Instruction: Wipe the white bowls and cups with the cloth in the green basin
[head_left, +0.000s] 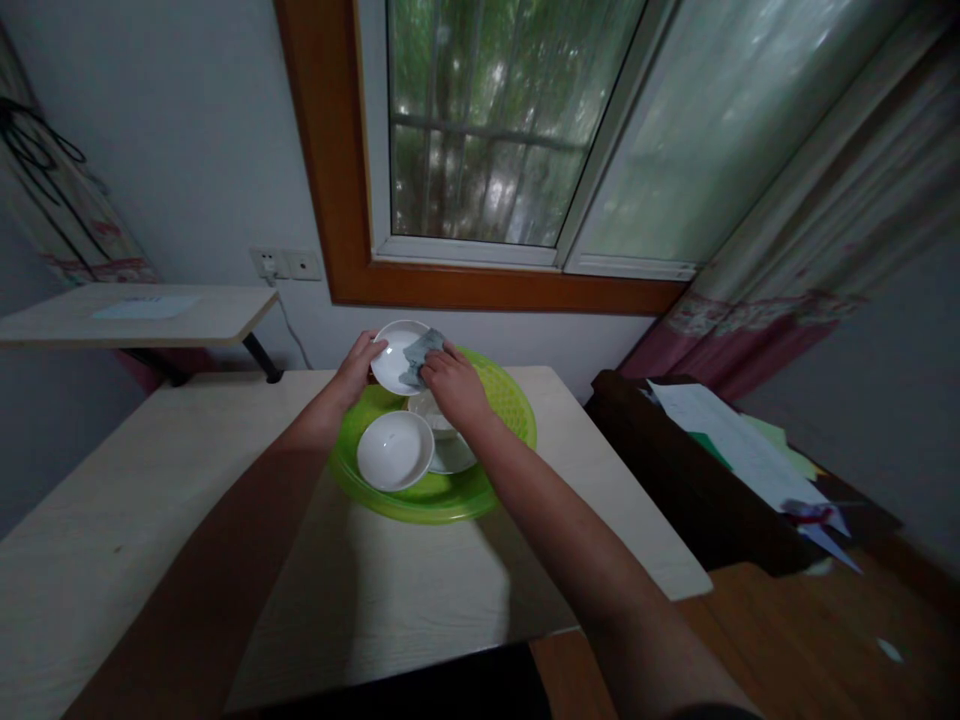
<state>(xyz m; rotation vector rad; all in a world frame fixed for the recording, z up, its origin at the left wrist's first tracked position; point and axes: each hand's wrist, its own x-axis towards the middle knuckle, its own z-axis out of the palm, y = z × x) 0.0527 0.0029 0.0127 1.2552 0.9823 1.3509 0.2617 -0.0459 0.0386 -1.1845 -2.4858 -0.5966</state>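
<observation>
My left hand grips the left rim of a white bowl, thumb over the edge, and keeps it tilted above a green plastic basket. In my right hand is a grey-blue cloth, pressed against the inside of that bowl. Below, a second white bowl sits in the basket at the front left. Beside it, partly covered by my right hand and wrist, are another pale bowl and a white dish.
The basket stands on a pale wooden table below a window. A raised shelf with a paper sheet is at the left, near a wall socket. To the right, a dark cabinet carries papers.
</observation>
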